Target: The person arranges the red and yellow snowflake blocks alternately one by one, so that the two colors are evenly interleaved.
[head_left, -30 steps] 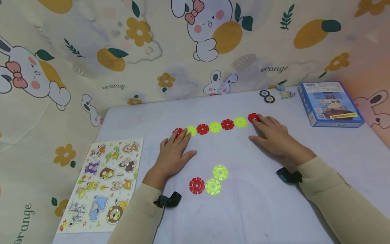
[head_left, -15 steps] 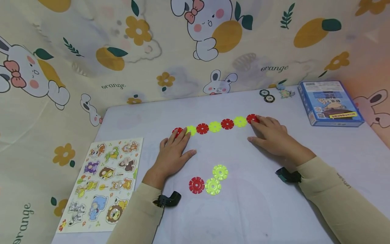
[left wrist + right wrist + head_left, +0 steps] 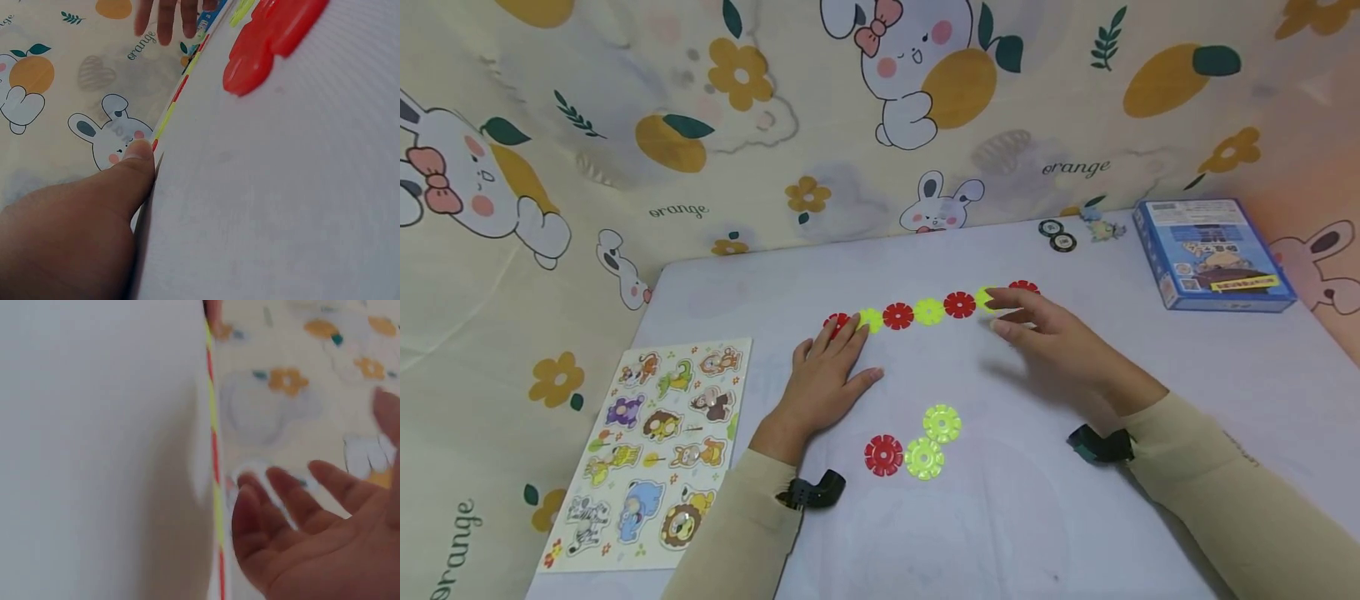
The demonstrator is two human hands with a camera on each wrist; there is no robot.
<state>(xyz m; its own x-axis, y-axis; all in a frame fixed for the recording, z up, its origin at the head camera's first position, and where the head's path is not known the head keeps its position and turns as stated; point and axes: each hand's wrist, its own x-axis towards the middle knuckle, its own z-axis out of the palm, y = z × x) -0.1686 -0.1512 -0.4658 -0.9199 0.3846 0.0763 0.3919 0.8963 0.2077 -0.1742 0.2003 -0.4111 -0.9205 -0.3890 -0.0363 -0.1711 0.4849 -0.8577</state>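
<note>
Up off the red end disc and leftward since the earlier head frame, the right hand (image 3: 1060, 343) now hovers with loosely bent fingers, grasping nothing. Below its fingertips, the row of alternating red and yellow-green notched plastic discs (image 3: 928, 317) slants across the centre of the frame, flat on the white-covered table (image 3: 1037, 500). These thin, glossy discs should be very light, stiff yet slightly springy, hardly fragile, and apt to skid when nudged; a thumb-and-finger pinch on opposite notched rims looks the surest hold. At the row's left end, the left hand (image 3: 822, 392) rests outstretched fingers on the discs, clasping none. Nearer the lower centre lie a loose red notched disc (image 3: 883, 456) and two yellow-green notched discs (image 3: 924, 459). Farther out are a white animal-picture board (image 3: 658, 457) at lower left and a blue printed box (image 3: 1213, 254) at upper right.
</note>
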